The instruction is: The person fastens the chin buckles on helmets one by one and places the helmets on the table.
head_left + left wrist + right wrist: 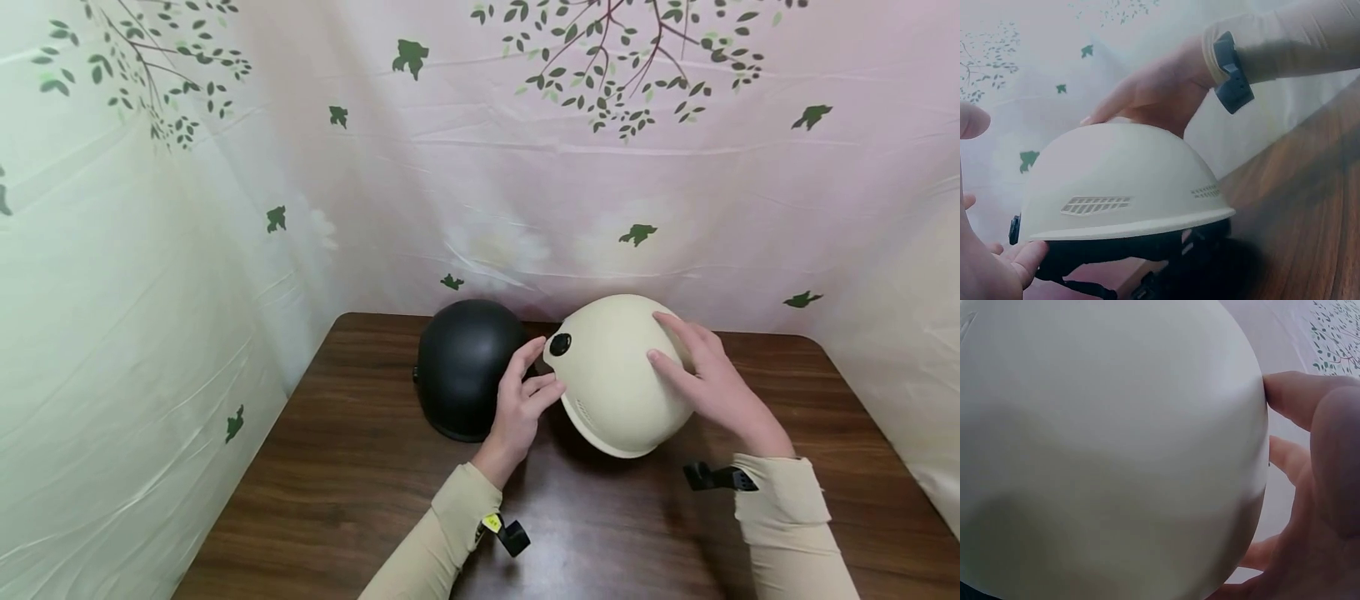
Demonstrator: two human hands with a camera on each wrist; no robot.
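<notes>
Head view: pale backdrop cloth (495, 192) printed with leafy branches and green birds, hanging behind and beside a dark wood-grain table (322, 467). Cream helmet (618, 392) at the table's far side, right of centre, tilted, front end to the left; can't tell if its whole rim bears on the wood. Black helmet (465, 367) just left of it, dome up. Right hand (705, 375) grasps the cream dome from the right, thumb and fingers spread and bent along the shell. Left hand (517, 408) sits between the two helmets and holds the cream one's front rim with its fingertips; left wrist view puts one finger under that edge. Both sleeves cream, each carrying a black wrist device (720, 478). Smaller bits: slatted side vent (1096, 205) above the rim, dark strap (1088, 289) hanging below it, round black knob (560, 344) near the left fingertips.
</notes>
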